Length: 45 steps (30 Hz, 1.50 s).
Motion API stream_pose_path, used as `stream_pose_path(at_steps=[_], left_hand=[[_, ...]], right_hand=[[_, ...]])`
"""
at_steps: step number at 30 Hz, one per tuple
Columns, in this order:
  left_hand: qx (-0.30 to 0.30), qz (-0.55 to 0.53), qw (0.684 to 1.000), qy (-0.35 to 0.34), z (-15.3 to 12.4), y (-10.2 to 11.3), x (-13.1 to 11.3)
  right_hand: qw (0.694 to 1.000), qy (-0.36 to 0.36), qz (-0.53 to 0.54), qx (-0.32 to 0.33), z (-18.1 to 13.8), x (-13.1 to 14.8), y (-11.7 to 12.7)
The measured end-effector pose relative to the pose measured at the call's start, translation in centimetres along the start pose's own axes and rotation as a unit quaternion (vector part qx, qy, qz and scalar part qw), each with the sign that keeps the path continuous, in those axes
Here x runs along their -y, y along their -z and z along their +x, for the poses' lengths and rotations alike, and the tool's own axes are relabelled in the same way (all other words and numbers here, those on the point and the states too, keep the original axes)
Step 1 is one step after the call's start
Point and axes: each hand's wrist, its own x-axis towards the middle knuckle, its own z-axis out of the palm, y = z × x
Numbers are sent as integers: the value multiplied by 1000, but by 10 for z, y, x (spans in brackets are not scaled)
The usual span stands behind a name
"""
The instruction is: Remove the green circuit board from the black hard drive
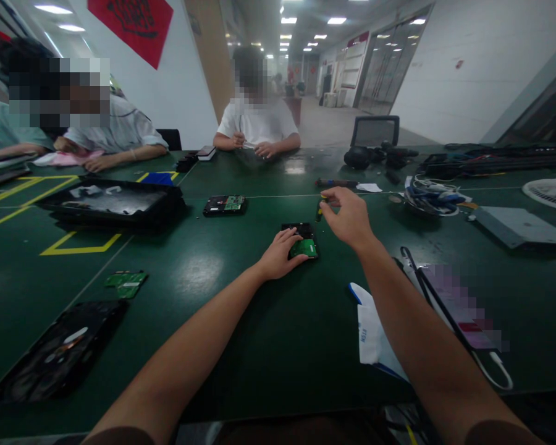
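Observation:
A small black hard drive [301,233] with a green circuit board [304,249] on it lies on the green table in front of me. My left hand [280,254] rests on its left side, fingers curled against the board and case. Just above and right of it, my right hand [347,216] hovers with fingertips pinched on the top of a small dark screwdriver [319,211] that stands nearly upright behind the drive.
Another drive [225,205] lies further back, a black tray [111,204] at the left, loose green boards [126,283] and an opened drive [58,352] near left. A white cloth [370,334] and a lanyard [445,309] lie by my right arm. Cables [430,194] and tools sit at right. Two people sit opposite.

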Motion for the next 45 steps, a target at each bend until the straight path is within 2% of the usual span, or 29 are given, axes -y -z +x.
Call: stream_pose_path(at_steps=[6, 14, 25, 45], left_hand=[[-2, 2, 1000, -6, 0, -1, 0], [2, -2, 1000, 10, 0, 0, 0], [3, 10, 1000, 11, 0, -2, 2], [2, 4, 1000, 10, 0, -1, 0]], right_hand=[[1000, -4, 4, 4, 0, 0, 0], [999, -17, -5, -30, -2, -4, -6], [999, 7, -27, -30, -4, -4, -7], [999, -22, -4, -25, -6, -3, -15]])
